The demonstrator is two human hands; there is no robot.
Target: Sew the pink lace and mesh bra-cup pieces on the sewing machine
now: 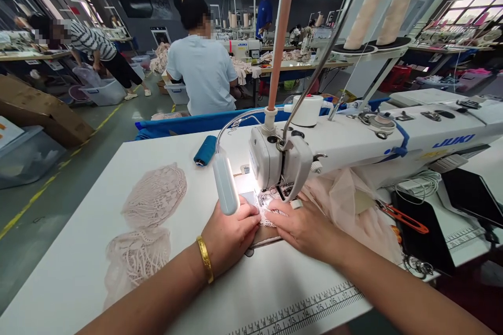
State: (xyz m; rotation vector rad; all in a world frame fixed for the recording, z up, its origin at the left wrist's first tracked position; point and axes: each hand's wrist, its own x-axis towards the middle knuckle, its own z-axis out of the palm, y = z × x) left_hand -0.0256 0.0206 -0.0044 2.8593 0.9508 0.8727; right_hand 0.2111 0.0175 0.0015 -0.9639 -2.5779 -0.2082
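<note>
Under the head of the white sewing machine [271, 159] lies a piece of pale pink lace [265, 214], lit by a small lamp [226, 183]. My left hand [233, 227] is closed at the lace's left edge, thumb and fingertips pinching it. From the right, my right hand [304, 225] lies over the lace with its fingers stretched out and pressing on it, close to the presser foot. The needle point is hidden behind the machine head and fingers. Two lace pieces, an oval one [155, 193] and a crumpled one [137, 256], lie left of my left arm.
A teal thread spool [205, 151] lies behind the lamp. Right of my right hand are sheer fabric [349, 204], orange-handled snips [406, 218] and a black phone-like device [422, 233]. A printed ruler [302, 314] runs along the table's front. A person in light blue [202, 70] sits beyond.
</note>
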